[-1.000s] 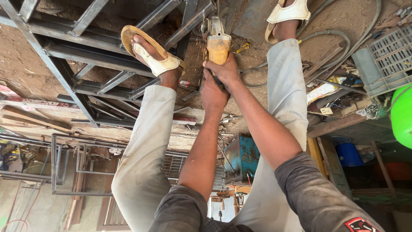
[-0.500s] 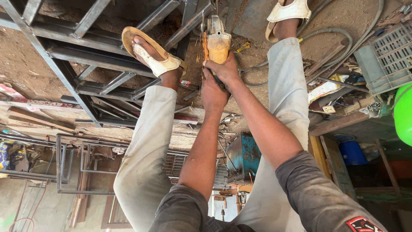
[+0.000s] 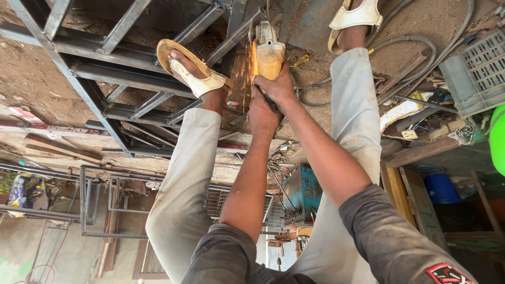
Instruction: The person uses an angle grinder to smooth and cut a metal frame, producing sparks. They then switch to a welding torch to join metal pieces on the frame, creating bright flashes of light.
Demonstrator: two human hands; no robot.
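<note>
A dark steel frame [image 3: 121, 63] fills ten o'clock. At twelve, the yellow grinder [image 3: 267, 50] bites a bar, throwing sparks: cutting seems under way. Right hand [image 3: 279, 87] and left hand [image 3: 263, 115] both clasp it; steady pressure seems needed.

Off to your side a grey plastic crate [image 3: 481, 73] sits on the dirt floor [image 3: 31, 79], with a grey hose [image 3: 415, 44] looping just beside it. Below that you have wooden planks [image 3: 405, 194] next to a blue bucket [image 3: 441, 189]. A blue metal box [image 3: 301, 192] shows between your legs (its contents can't be made out). A green object [image 3: 497, 139] cuts the frame edge.
</note>
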